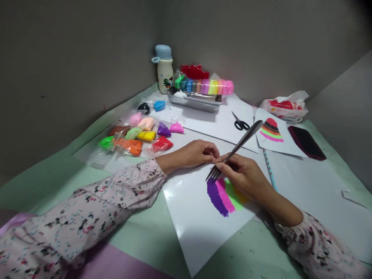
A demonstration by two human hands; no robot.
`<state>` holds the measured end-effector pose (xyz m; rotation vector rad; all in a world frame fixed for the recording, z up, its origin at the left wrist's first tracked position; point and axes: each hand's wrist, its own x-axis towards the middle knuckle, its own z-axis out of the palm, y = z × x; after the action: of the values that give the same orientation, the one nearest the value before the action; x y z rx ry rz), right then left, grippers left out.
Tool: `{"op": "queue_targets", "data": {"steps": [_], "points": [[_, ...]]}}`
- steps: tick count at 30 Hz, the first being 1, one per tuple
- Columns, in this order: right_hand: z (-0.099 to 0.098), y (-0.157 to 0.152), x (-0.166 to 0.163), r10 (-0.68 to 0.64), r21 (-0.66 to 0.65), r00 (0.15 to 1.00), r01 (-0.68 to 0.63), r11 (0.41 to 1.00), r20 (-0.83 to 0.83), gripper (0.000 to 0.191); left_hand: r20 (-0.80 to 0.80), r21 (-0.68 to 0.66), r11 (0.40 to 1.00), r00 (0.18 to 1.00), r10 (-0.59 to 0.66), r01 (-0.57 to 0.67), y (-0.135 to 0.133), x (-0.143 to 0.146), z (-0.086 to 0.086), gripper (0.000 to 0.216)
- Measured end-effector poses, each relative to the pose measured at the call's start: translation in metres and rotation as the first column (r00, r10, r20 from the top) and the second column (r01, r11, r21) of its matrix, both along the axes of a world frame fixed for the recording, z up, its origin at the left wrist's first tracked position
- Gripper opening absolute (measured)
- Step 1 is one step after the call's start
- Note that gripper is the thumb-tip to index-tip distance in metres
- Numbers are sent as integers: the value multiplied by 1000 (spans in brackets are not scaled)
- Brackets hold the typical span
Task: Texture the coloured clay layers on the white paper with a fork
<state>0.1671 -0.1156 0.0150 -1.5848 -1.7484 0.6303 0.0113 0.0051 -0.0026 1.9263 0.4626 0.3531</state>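
Observation:
My right hand (242, 172) grips a metal fork (245, 137) by its neck, handle slanting up to the right. The fork's tines point down at the top end of a purple clay stripe (216, 197). Beside that stripe lie a pink one (225, 195) and a green one (233, 193), with some orange partly hidden under my right hand. These stripes sit on a glossy white sheet (186, 228). My left hand (200, 152) rests near the sheet's upper edge, fingers curled in with the tips close to the right fingers; whether anything is in them is hidden.
Several bagged clay colours (147, 135) lie at the left. Behind stand a bottle (165, 73) and a metal tray (194, 104) with a pack of clay (215, 86). Scissors (241, 124), a striped clay picture (271, 130), a phone (307, 142), tissues (285, 107) and a pencil (269, 168) are at the right.

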Motion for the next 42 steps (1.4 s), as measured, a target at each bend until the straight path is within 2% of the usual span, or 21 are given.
{"op": "queue_targets", "data": {"steps": [7,11,17,22,26,32,38,42], "points": [[1,-4,-4,93,-67,996,-92,993,2,16,10,1,1000,1000,8,-8,0,0,0,16],[0,-3,-5,115,-43,993,-114,993,26,15,3,-3,1000,1000,6,-6,0,0,1,15],[-1,-1,-4,75,-12,995,-74,997,60,16,-3,1,1000,1000,13,-13,-1,0,1,16],[0,0,-2,14,14,1000,-14,1000,-2,18,4,13,1000,1000,-5,5,0,0,2,16],[0,-2,-1,35,-26,999,-36,999,-36,18,-5,23,1000,1000,6,-6,-1,-1,3,16],[0,-3,-6,102,-37,994,-100,994,36,16,12,-12,1000,1000,7,-7,-1,0,1,16],[0,-1,-6,77,14,995,-78,997,61,15,5,-17,1000,1000,11,-11,-1,1,1,16],[0,0,-4,15,26,998,-17,1000,57,16,7,0,1000,1000,0,0,0,-1,1,16]]}}
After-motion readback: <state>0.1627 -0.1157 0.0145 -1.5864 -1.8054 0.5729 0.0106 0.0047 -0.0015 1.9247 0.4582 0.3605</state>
